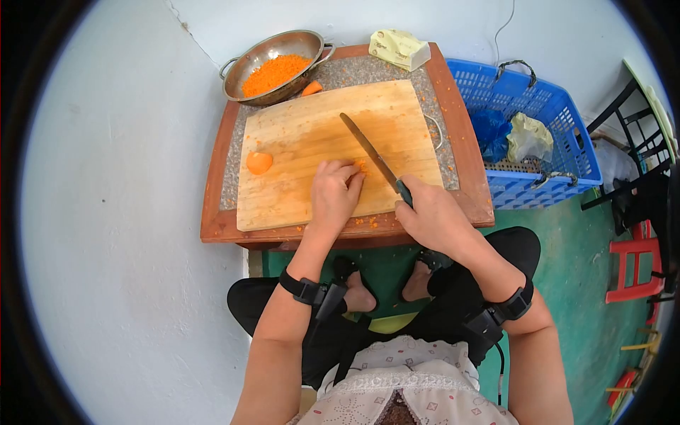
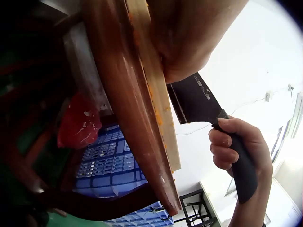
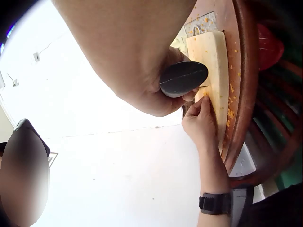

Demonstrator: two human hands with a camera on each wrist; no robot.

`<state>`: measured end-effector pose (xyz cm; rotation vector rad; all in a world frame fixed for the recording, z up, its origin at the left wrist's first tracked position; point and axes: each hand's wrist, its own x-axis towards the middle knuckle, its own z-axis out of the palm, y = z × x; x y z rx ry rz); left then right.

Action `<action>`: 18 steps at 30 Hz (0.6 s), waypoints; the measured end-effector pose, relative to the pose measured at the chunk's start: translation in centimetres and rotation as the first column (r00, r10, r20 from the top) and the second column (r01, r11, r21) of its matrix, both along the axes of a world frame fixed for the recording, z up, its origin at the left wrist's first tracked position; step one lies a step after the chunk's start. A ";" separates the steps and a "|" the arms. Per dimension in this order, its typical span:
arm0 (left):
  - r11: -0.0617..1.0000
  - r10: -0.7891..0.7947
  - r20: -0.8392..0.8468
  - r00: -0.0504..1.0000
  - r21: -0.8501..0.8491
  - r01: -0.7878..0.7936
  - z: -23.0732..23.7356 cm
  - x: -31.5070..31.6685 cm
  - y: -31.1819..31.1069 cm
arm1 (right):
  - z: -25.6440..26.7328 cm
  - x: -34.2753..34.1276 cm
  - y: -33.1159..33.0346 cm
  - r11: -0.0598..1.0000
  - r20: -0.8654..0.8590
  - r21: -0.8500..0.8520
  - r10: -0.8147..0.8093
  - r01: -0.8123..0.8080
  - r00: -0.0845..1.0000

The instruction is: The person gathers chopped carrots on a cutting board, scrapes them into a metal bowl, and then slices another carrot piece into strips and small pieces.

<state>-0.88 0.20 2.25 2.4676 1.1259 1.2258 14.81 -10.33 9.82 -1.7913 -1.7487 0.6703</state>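
Note:
My right hand grips the dark handle of a black-bladed cleaver. Its blade slants up and left across the wooden cutting board, seen almost edge-on from above. Just left of the blade, my left hand rests on the board, fingers bent and thumb close to them. In the right wrist view its fingertips pinch at small orange carrot bits, mostly hidden by the fingers. A larger cut piece of carrot lies at the board's left side.
A two-handled metal pan with chopped carrot stands behind the board, and a carrot chunk lies beside it. At the table's back is a pack of tissues. A blue plastic basket stands right of the table. Crumbs dot the front edge.

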 end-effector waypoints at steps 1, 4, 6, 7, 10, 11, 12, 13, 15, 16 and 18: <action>1.000 -0.006 0.007 1.000 0.014 0.006 0.0 0.0 0.0 | -0.1 0.1 0.0 1.000 -0.003 0.003 -0.003 0.003 1.000; 0.999 -0.014 0.012 1.000 0.040 0.014 0.2 0.1 -0.1 | -0.3 0.2 0.1 1.000 -0.010 0.006 -0.007 0.007 1.000; 0.999 -0.007 -0.002 1.000 0.032 0.007 0.2 0.2 0.1 | -0.1 0.2 0.1 1.000 -0.007 -0.001 -0.002 0.002 1.000; 1.000 -0.002 -0.015 1.000 0.020 0.002 0.3 0.2 0.1 | 0.0 0.2 0.1 1.000 -0.001 0.005 -0.002 0.002 1.000; 1.000 0.020 -0.043 0.999 -0.011 -0.020 0.7 0.4 0.0 | -0.1 -0.2 0.0 0.999 0.023 0.035 0.007 -0.008 1.000; 0.999 0.027 -0.049 0.998 -0.018 -0.028 0.8 0.4 -0.1 | -0.2 -0.3 -0.1 0.999 0.033 0.052 0.015 -0.016 0.999; 0.999 0.034 -0.056 0.998 -0.026 -0.035 0.9 0.4 -0.2 | -0.4 -0.5 -0.2 0.997 0.042 0.067 0.020 -0.023 0.999; 0.999 0.034 -0.049 0.998 -0.021 -0.035 0.8 0.4 -0.2 | -0.3 -0.6 -0.4 0.998 0.056 0.061 0.021 -0.025 0.998; 0.999 0.032 -0.033 0.999 -0.010 -0.033 0.6 0.4 -0.1 | 0.3 -0.9 -0.9 0.998 0.082 0.048 0.023 -0.027 0.996; 0.999 0.037 -0.029 0.999 -0.001 -0.037 0.5 0.4 -0.1 | 0.5 -1.1 -1.0 0.999 0.093 0.044 0.023 -0.027 0.995; 0.999 0.046 -0.019 0.999 0.018 -0.046 0.3 0.5 0.0 | 0.8 -1.3 -1.2 0.999 0.113 0.035 0.022 -0.026 0.993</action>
